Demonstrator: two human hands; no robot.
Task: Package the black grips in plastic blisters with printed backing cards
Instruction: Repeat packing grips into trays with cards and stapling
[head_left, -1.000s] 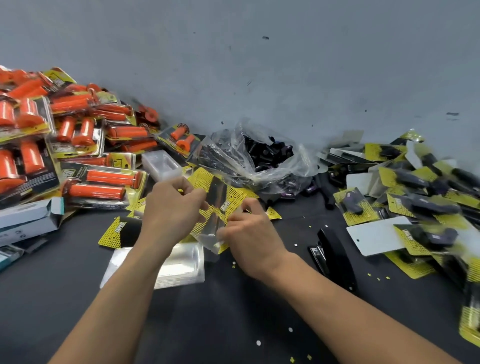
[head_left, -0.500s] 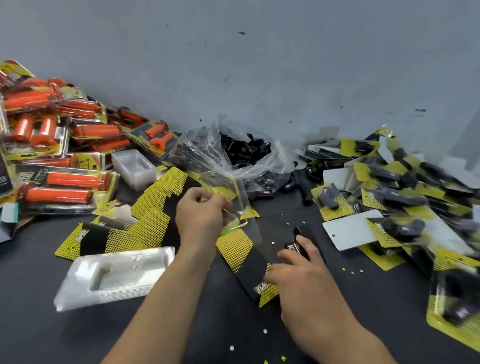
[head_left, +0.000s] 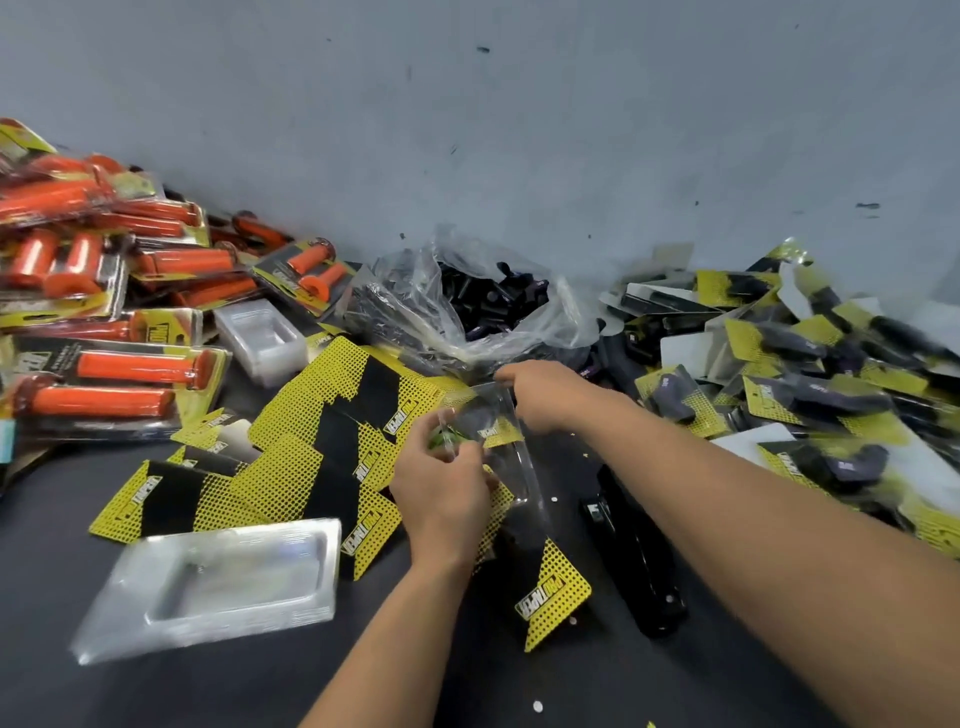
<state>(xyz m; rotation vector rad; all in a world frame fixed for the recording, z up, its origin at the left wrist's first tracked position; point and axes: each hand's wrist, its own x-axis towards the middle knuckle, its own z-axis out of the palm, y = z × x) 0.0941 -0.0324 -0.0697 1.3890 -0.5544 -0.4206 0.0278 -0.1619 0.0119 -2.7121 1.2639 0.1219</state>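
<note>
Bare left forearm (head_left: 389, 623) in from six o'clock, bare right forearm (head_left: 727, 493) from four o'clock, bare left hand (head_left: 441, 493), bare right hand (head_left: 545, 397)

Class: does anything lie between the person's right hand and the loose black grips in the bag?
Only the plastic bag: its crumpled near wall slumps beyond the right hand. The black grips lie behind it, seemingly reachable over the top. That hand pinches a clear blister.
</note>
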